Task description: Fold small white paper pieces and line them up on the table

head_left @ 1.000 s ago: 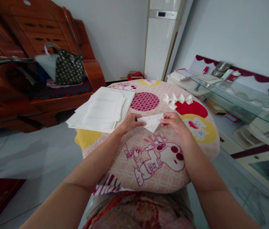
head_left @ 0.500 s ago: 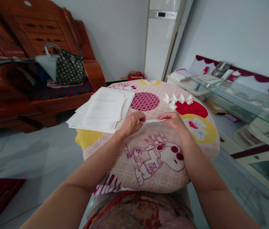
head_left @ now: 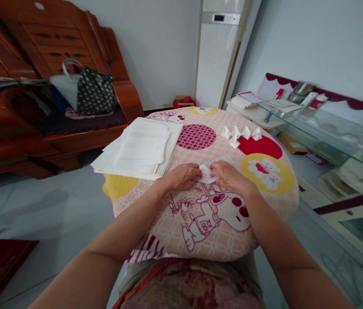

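Note:
A small folded piece of white paper lies between my hands, low over the patterned tablecloth. My left hand has its fingers closed on the paper's left side. On the right side, my right hand pinches the paper with bent fingers. Several folded white paper shapes stand in a cluster farther back on the right. Left of my hands rests a stack of white sheets, the top one bearing faint print.
A glass shelf holding various items stands along the right. A wooden bench with a dark patterned bag is at the left. Behind the round table rises a tall white air conditioner.
Both hands have come down and slightly nearer to me. The paper, seen as a thin strip before, now lies flatter with its face showing.

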Demonstrator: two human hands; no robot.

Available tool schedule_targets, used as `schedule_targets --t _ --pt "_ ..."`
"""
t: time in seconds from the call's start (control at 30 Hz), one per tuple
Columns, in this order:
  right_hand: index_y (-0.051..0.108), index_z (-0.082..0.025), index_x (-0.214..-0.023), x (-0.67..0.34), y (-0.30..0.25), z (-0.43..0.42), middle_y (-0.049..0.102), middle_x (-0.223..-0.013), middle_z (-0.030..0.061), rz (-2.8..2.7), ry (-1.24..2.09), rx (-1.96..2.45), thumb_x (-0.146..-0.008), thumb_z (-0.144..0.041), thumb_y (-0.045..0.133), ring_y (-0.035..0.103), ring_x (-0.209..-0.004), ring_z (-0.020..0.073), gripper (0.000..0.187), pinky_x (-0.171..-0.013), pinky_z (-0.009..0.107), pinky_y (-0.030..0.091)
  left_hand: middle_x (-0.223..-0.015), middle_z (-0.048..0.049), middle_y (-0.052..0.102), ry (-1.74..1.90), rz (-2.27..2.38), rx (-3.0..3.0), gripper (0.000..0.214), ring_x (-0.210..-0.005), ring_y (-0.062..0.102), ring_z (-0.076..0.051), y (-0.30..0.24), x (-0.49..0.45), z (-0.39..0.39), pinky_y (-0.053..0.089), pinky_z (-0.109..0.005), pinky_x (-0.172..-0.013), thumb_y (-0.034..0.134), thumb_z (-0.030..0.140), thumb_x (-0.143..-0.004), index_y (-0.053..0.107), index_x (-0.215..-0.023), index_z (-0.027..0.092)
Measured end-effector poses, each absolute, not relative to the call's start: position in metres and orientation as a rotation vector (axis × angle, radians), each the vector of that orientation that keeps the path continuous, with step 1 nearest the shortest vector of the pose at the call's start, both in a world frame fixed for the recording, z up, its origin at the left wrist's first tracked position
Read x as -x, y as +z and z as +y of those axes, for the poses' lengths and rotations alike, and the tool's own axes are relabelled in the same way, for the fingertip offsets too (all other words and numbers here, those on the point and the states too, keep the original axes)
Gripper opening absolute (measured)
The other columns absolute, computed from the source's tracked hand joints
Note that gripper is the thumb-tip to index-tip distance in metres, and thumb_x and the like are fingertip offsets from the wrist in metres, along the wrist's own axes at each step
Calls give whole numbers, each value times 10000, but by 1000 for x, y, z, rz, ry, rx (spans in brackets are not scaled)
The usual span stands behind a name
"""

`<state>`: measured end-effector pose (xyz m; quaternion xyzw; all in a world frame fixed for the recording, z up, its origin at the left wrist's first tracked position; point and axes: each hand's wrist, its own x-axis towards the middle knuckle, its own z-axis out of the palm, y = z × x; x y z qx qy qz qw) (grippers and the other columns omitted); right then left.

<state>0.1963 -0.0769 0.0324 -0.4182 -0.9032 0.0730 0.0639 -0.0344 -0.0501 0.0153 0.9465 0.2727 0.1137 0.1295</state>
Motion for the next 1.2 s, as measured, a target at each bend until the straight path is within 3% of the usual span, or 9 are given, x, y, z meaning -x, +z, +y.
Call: schedule_targets --t 0.17,0.3,0.4,0.57,0.83,1.2 --pt "756 -151 -837 -192 38 -83 701 -885 81 -2641 356 1366 -782 -23 560 604 -823 185 240 -777 288 422 -918 -71 709 351 848 -2700 199 -808 650 -170 15 37 -47 471 -261 -729 585 102 -822 757 -903 159" --pt "713 -158 -694 -194 40 -79 661 -733 39 -2505 563 1423 -756 -65 561 563 -712 156 188 -693 272 384 -897 -48 726 357 920 -2617 162 -758 626 -146 13 42 -42 442 -248 -703 620 155 -828 770 -887 174" --pt "629 -161 -606 -197 39 -74 576 -633 -3 -2399 712 1464 -747 -128 584 510 -643 131 152 -637 261 342 -869 -37 739 384 967 -2531 154 -759 625 -141 11 46 -37 431 -239 -701 634 216 -845 779 -881 178" --pt "496 -174 -524 -200 31 -69 390 -524 -48 -2263 782 1597 -776 -239 576 375 -551 100 272 -567 270 243 -792 -37 743 457 1029 -2382 235 -715 618 -134 7 49 -29 410 -234 -667 600 289 -875 785 -833 149" --pt "556 -171 -530 -195 25 -67 430 -497 -43 -2113 729 1739 -739 -231 625 393 -527 105 229 -542 264 265 -610 -1 662 455 1262 -2227 241 -584 536 -107 0 46 -24 327 -231 -561 652 332 -820 758 -718 141" --pt "617 -153 -567 -194 19 -64 490 -493 -33 -2090 689 1829 -752 -200 667 452 -529 112 197 -539 257 300 -730 -25 722 350 1429 -2345 187 -626 561 -116 5 39 -28 332 -236 -576 694 329 -804 767 -773 160"
